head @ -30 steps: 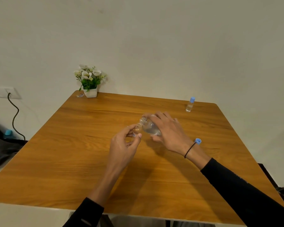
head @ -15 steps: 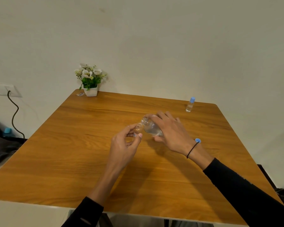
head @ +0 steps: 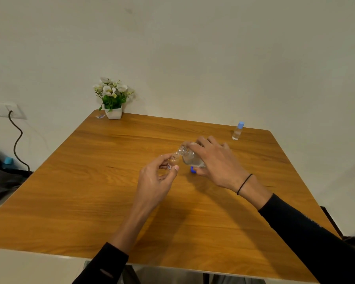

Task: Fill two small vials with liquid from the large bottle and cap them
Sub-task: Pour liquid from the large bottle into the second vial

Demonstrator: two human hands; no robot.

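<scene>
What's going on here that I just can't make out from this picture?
Head view, the only one:
- Liquid level in the open vial: fingers of the left hand cover it, and it is too small.
- Whether liquid is flowing from the large bottle: too small, clear on clear.
- Most of the bottle's body: hidden under the right hand.
- Blue cap: partly hidden beneath that hand.

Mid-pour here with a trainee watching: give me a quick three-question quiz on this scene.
1. True or false: the capped vial stands at the table's far right corner.
2. Which hand tilts the large bottle?
A. left hand
B. right hand
3. Fill in: the bottle's mouth meets the open vial pinched in the ____ hand.

Key: 1 true; 2 B; 3 left.
</scene>
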